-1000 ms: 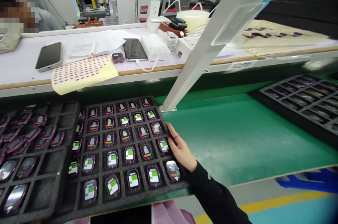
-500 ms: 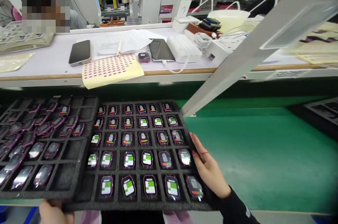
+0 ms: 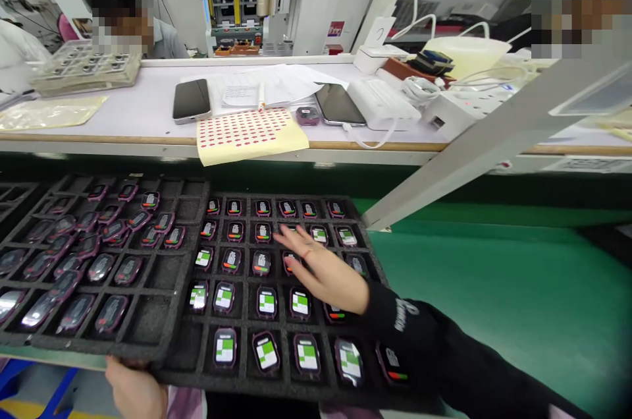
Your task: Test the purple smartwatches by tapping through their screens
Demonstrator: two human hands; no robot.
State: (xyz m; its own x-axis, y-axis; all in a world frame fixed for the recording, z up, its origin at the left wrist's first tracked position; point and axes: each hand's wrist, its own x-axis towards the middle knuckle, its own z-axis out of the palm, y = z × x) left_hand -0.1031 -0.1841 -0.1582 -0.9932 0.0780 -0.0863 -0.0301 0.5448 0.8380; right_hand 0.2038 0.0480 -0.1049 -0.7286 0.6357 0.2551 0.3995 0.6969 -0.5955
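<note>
A black foam tray (image 3: 185, 345) with a grid of compartments lies before me, most of them holding a smartwatch (image 3: 225, 348) with a purple case. Several watch screens show green and white blocks, others white text with an orange bar. Over the tray's middle, my right hand (image 3: 328, 274) is open, palm down with fingers stretched out, hiding some watches. My left hand (image 3: 135, 389) grips the near edge where this tray meets a second foam tray (image 3: 148, 320); its fingertips are partly hidden underneath. That left tray overlaps the first and carries piled, dark-screened watches.
A green work surface (image 3: 469, 300) extends to the right. A slanted metal post (image 3: 444, 172) rises behind the tray. The shelf (image 3: 153, 109) bears phones, a red-arrow sticker sheet (image 3: 247, 132), papers, a single watch and a white power bank (image 3: 382, 104). Other people sit beyond it.
My right hand has left the tray's right edge and moved left over the watches. My left hand stays at the near edge. The whole view has shifted, with scenery sliding right.
</note>
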